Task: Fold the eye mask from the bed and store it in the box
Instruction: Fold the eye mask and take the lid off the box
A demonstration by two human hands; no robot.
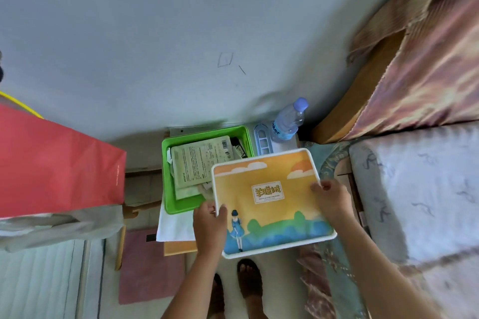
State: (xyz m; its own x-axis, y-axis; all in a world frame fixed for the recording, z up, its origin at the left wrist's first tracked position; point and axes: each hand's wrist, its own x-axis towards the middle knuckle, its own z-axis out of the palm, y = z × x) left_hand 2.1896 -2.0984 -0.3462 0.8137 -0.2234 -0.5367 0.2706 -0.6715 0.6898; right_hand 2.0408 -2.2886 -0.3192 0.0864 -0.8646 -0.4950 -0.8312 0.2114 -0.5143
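A green box [166, 179] stands open on a low stand against the wall, with several flat sachets and papers [197, 163] inside. I hold its lid [269, 202], an orange and blue picture lid with a white rim, tilted over the box's right part. My left hand [210, 225] grips the lid's left edge. My right hand [330, 198] grips its right edge. No eye mask shows in this view. The bed [414, 189] lies to the right.
A water bottle [287, 122] and a pale blue rack [263, 141] stand behind the lid by the wall. A red paper bag [57, 168] is at the left. A pink mat [150, 267] lies on the floor; my feet [248, 282] are below.
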